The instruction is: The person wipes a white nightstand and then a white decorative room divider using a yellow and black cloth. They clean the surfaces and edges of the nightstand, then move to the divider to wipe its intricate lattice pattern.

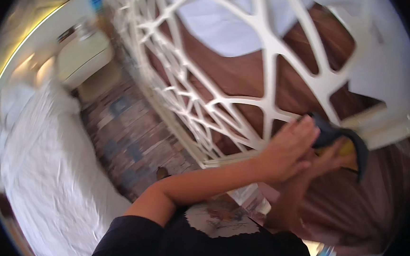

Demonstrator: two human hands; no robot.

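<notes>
A dark navy and yellow, curved, bendy piece, perhaps a folded cloth, is held up beside the lattice; its exact kind cannot be made out. My right hand grips it at the yellow side, thumb and fingers around it. My left hand lies across in front, its fingers stretched out and touching the dark near end. The left wrist overlaps part of my right hand and forearm. Directly ahead rises a white lattice panel with branching bars and wide openings. Motion blurs the fingertips a little.
Brown shiny fabric spreads at the right, with more behind the lattice beside white cloth. A bed with white bedding stands at left, near a rounded pale bedside cabinet. Patterned flooring runs between bed and lattice.
</notes>
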